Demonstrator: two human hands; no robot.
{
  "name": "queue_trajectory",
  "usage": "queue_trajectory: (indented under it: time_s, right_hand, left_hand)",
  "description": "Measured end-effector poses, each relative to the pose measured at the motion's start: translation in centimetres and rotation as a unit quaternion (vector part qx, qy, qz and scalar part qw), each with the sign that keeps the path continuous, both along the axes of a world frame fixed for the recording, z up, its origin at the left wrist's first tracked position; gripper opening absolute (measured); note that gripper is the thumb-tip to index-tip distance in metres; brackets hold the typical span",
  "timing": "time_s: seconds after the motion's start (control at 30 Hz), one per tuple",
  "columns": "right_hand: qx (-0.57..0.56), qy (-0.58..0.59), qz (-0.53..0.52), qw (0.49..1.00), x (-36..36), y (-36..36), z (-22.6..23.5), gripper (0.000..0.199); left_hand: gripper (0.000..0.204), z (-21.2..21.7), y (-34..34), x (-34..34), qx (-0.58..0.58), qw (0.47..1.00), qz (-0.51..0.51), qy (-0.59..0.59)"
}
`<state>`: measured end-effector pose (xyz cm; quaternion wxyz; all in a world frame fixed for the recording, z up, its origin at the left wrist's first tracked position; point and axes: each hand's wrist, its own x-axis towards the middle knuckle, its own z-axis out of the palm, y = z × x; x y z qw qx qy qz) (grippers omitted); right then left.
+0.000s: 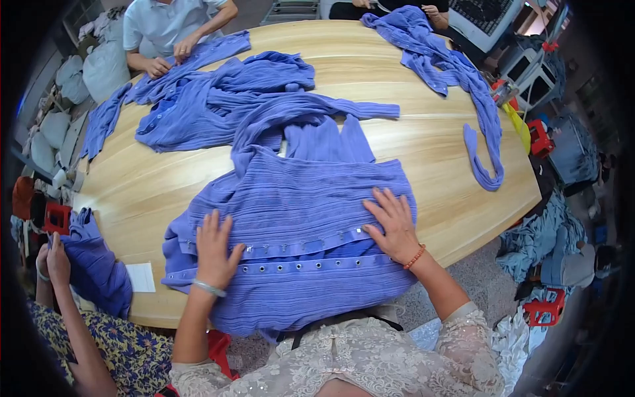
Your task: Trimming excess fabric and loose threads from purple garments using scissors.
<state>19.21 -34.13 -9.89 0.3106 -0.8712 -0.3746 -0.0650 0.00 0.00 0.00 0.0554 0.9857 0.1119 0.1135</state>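
A blue-purple ribbed knit garment (pixel 317 192) lies spread across the near side of the table, its lower part hanging toward me over the edge. Across it run two bands: an upper band with metal hooks (pixel 301 248) and a lower band with round eyelets (pixel 318 265). They lie apart, with a narrow gap of darker fabric between. My left hand (pixel 215 251) rests flat on the garment by the left end of the hook band, fingers spread. By that band's right end, my right hand (pixel 393 228) also lies flat with fingers apart. Neither grips the cloth.
More blue-purple garments (pixel 218 99) lie beyond mine on the wooden table (pixel 436 159), and others (pixel 443 59) at the far right. Co-workers handle pieces at the far left, far side and near left. White paper (pixel 140 277) sits at the left edge. Red stools (pixel 544 308) stand around.
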Motion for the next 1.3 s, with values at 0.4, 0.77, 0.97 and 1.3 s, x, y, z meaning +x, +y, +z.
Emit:
queue_trajectory:
  time_s: [0.4, 0.77, 0.97, 1.3]
  right_hand:
    - [-0.041, -0.052, -0.005, 0.998, 3.5, -15.2, 5.6, 0.03]
    - [-0.025, -0.023, 0.325, 0.945, 5.6, 7.8, 9.6, 0.026]
    - [-0.294, -0.003, 0.328, 0.898, 7.1, 15.8, 7.6, 0.025]
    - [0.063, -0.097, 0.25, 0.961, 7.2, 18.2, 4.2, 0.039]
  left_hand:
    - [0.041, -4.6, -10.5, 2.9, -0.105, 0.983, 0.057, -0.136]
    - [0.015, -6.1, -7.6, 3.6, -0.215, 0.969, 0.069, -0.098]
    - [0.012, -5.2, -6.8, 3.9, -0.374, 0.912, 0.061, -0.155]
    - [0.035, -6.5, -4.2, 4.7, 0.0, 0.982, 0.15, -0.116]
